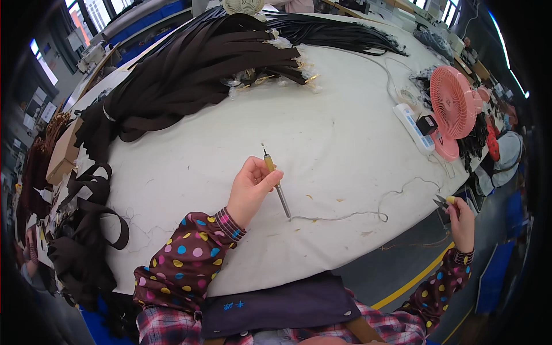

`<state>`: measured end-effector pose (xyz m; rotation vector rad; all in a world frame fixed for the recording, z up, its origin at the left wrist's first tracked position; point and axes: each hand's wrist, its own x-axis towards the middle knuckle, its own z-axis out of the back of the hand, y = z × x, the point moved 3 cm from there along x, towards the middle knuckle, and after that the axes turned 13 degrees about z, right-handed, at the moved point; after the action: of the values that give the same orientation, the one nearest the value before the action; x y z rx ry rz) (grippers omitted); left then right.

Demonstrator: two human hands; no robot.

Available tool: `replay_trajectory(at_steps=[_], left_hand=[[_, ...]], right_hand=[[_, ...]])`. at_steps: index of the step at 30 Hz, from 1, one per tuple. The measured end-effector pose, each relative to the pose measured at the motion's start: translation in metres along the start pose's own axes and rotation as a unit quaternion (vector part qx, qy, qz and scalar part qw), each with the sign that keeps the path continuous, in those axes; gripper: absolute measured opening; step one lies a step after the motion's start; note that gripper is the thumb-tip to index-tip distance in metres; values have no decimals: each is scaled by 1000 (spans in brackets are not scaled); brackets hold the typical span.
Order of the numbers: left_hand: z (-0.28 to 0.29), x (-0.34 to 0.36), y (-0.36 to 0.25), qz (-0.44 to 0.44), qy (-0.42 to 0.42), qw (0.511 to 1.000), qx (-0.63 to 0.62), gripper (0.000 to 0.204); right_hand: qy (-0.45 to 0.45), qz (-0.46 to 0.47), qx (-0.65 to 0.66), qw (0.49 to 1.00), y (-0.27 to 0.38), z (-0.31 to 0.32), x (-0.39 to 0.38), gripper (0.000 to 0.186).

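My left hand (248,190) is closed around a slim pen-shaped electric tool (282,200) over the middle of the white table (190,195). The tool has a yellowish grip and a metal barrel. Its thin dark tip points up and away from me, and a thin grey cord (351,213) trails from its lower end to the right. Off the table's right front edge, my right hand (462,223) grips small metal thread snips (441,202), whose blades point left. Something yellow covers a fingertip of that hand. Neither tool touches any strap.
A large bundle of dark brown straps (172,86) lies at the back left, with black straps (339,34) behind it. More brown straps (86,247) hang over the left side. A pink fan (453,102) and a white power strip (413,127) stand at the right.
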<state>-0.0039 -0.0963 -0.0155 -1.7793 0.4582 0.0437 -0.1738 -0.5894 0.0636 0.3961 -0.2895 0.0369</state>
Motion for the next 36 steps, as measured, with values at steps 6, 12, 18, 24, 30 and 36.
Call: replay_trajectory(at_steps=[6, 12, 18, 24, 30, 36], left_hand=[[2, -6, 1, -48, -4, 998, 42, 25], [-4, -10, -2, -74, -2, 995, 62, 26], [-5, -10, -2, -85, 7, 994, 63, 27], [-3, -8, 1, -87, 3, 994, 67, 27], [-4, -7, 1, -80, 8, 995, 60, 27], [-5, -8, 1, -80, 11, 995, 56, 27]], right_hand=[[8, 85, 326, 941, 176, -74, 93, 16], [-71, 342, 177, 920, 270, -133, 148, 15], [-165, 419, 70, 890, 289, -158, 155, 17], [-190, 427, 48, 883, 290, -162, 155, 18], [-189, 430, 44, 882, 291, -162, 155, 18], [-187, 437, 42, 879, 291, -163, 154, 18]])
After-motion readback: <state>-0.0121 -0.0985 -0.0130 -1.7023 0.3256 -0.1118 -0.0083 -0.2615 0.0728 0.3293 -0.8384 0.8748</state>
